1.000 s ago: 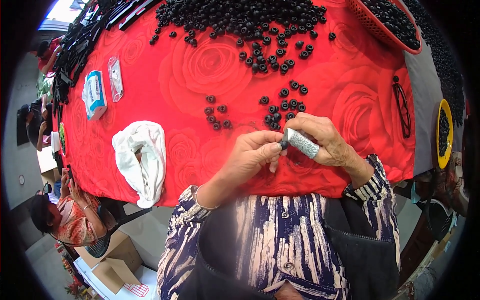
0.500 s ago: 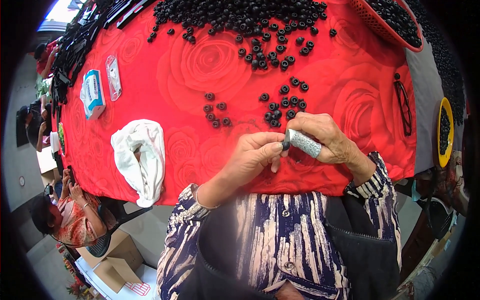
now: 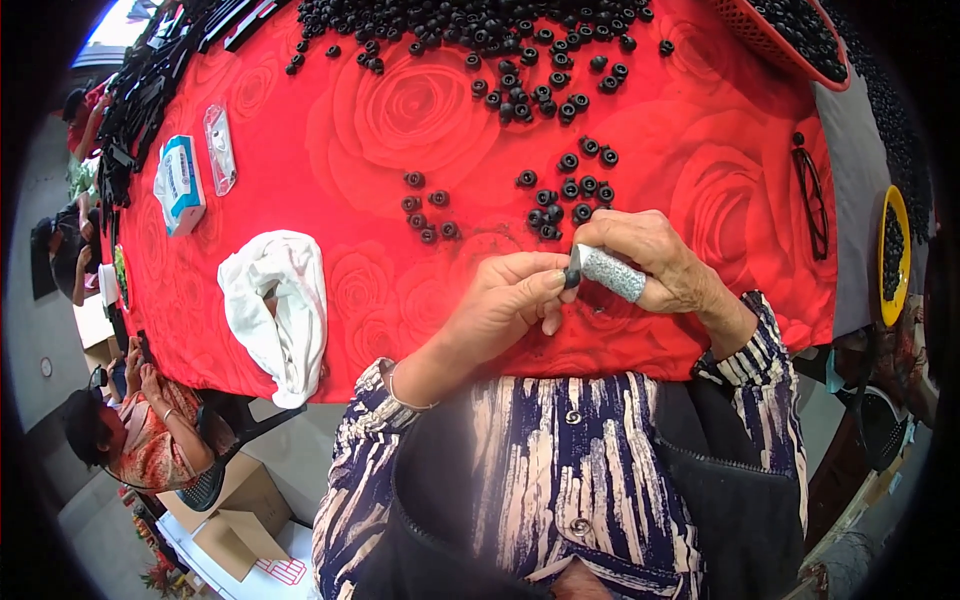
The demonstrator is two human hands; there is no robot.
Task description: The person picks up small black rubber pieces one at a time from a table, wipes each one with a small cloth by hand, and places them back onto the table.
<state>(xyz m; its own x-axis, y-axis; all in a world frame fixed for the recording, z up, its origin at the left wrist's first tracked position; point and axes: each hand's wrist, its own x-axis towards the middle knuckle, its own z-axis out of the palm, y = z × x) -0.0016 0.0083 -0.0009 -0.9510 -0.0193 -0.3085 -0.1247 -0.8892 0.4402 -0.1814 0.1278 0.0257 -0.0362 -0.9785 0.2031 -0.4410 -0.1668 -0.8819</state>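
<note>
My left hand (image 3: 503,303) pinches a small black ring-like part (image 3: 572,278) between thumb and fingertips. Wrapped in my right hand (image 3: 660,262) is a silver, speckled cylinder (image 3: 613,274) with a dark grey end, which meets the black part or lies right against it. What the tip does there is too small to tell. Just beyond my right hand sits a loose group of similar black parts (image 3: 570,189). A smaller group of them (image 3: 428,236) lies further left, past my left hand.
A red rose-patterned cloth (image 3: 400,130) covers the table. A big heap of black parts (image 3: 470,25) fills the far side. Around it are a red basket (image 3: 775,40), eyeglasses (image 3: 808,190), a yellow bowl (image 3: 905,260), a white cloth (image 3: 245,290) and a tissue pack (image 3: 180,190). Another person (image 3: 160,440) sits at left.
The whole view has shifted slightly. Both hands keep their holds and stay together, with the cylinder's end still at the black part.
</note>
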